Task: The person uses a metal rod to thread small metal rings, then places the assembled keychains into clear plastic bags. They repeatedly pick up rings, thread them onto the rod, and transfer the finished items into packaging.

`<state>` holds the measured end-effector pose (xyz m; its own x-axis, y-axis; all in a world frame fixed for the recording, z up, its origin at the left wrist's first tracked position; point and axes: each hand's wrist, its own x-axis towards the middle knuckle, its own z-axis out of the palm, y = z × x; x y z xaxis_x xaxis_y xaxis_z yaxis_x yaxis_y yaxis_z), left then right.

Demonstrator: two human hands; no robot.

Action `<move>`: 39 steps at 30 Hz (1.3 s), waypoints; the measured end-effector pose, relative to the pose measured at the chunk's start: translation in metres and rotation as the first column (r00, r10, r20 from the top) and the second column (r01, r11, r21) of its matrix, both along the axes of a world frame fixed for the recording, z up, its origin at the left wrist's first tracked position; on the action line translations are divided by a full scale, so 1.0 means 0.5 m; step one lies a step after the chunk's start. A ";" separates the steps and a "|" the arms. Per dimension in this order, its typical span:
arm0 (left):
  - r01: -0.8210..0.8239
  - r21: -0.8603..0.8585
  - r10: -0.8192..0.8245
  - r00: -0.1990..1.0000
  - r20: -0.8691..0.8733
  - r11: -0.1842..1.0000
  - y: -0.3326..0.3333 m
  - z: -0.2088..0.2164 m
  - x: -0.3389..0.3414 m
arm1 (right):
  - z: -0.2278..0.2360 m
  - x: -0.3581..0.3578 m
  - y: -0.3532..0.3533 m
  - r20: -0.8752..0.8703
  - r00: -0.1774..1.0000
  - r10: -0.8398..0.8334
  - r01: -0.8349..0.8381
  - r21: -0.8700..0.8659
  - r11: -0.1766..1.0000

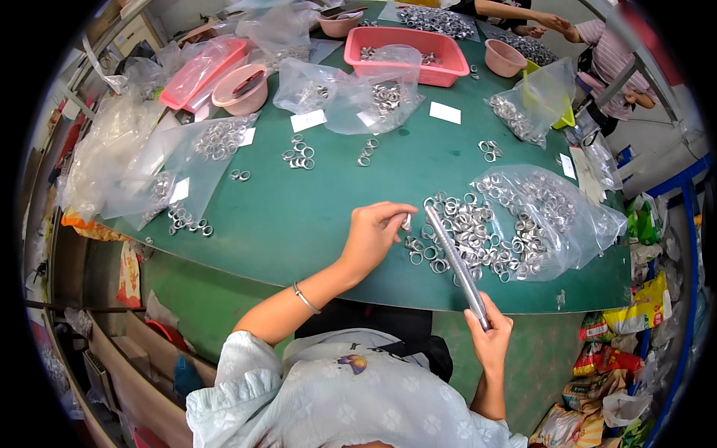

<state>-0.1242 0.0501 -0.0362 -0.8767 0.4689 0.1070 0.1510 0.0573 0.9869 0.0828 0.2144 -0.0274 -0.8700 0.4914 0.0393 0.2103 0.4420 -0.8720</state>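
My right hand (489, 334) is closed round the dark lower end of a long, tapered metal ring mandrel (453, 257). The mandrel slants up and left, its thin tip close to my left fingers. Between the fingertips of my left hand (371, 237) is a small silver ring (406, 222), partly covered by the fingers. Beside and behind the mandrel lies a loose heap of silver rings (469, 222). A clear plastic bag (594, 228) with more rings in and under it spreads to the right of the heap.
Small ring groups (300, 153), ring-filled bags (388, 112) and white paper slips (446, 112) lie across the green table (261, 216). Pink basins (407, 69) and a round pink bowl (240, 93) stand farther back. Other people's hands (553, 22) are at the far right.
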 end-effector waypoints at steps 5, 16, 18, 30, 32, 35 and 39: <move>-0.108 0.287 0.109 0.994 0.012 0.952 -0.030 0.017 0.024 | 0.007 -0.004 -0.011 0.020 0.992 0.128 -0.128 0.010 0.992; 0.052 0.435 -0.087 0.994 0.063 0.899 -0.077 0.007 0.070 | 0.020 -0.001 -0.005 0.004 0.971 0.240 -0.239 0.108 0.965; 0.013 0.646 -0.220 0.945 0.241 0.763 -0.076 0.018 0.090 | 0.018 -0.002 -0.012 -0.007 0.974 0.228 -0.226 0.124 0.966; 0.286 0.587 -0.567 0.734 0.374 0.757 -0.081 0.020 0.116 | 0.046 -0.011 -0.036 -0.088 0.941 0.326 -0.295 0.258 0.920; 0.306 0.569 -0.574 0.725 0.380 0.763 -0.077 0.024 0.125 | 0.051 -0.012 -0.042 -0.093 0.940 0.329 -0.295 0.263 0.919; 0.363 0.481 -0.547 0.770 0.328 0.798 -0.085 0.016 0.116 | 0.054 -0.014 -0.051 -0.114 0.934 0.339 -0.303 0.254 0.919; 0.383 0.504 -0.530 0.827 0.186 0.774 -0.087 0.023 0.118 | 0.057 -0.017 -0.061 -0.144 0.927 0.346 -0.290 0.310 0.905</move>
<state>-0.0655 0.0065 -0.0248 -0.5894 0.7912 0.1633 -0.2589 -0.3765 0.8895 0.0745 0.1839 0.0012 -0.9398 0.1340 0.3144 -0.1404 0.6874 -0.7126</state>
